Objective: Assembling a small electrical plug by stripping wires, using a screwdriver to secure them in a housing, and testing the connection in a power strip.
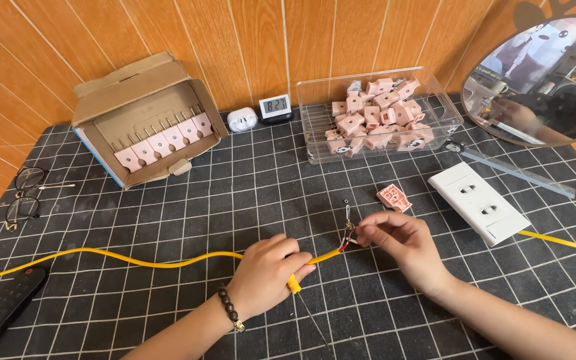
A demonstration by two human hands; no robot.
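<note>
The left hand (266,272) is closed around a yellow cable (135,259) near its stripped end, pinning it against the gridded mat (235,193). The cable runs off to the left across the mat. The right hand (395,240) pinches the bared wires (348,235) at the cable tip between thumb and fingertips, fingers curled in tight. The strands look twisted or bent upward there, though they are too small to tell how finished they are.

Judging by this, the sheath is already stripped and the conductors exposed. No plug is on that end yet. A single pink plug piece (394,197) lies on the mat just to the right of the wires and a little farther away, apart from both hands, so fitting it appears to be left to do.

Farther away, a clear bin (381,117) holds many more pink plug parts, and an open cardboard box (145,120) at far left shows a row of pink plugs with prongs. A white socket (478,201) lies at right, with another yellow cable (561,241) leading off from it to the right. Glasses (25,193) rest at the left edge, a small clock (275,107) stands by the wall, and a round mirror (541,73) sits at far right.
</note>
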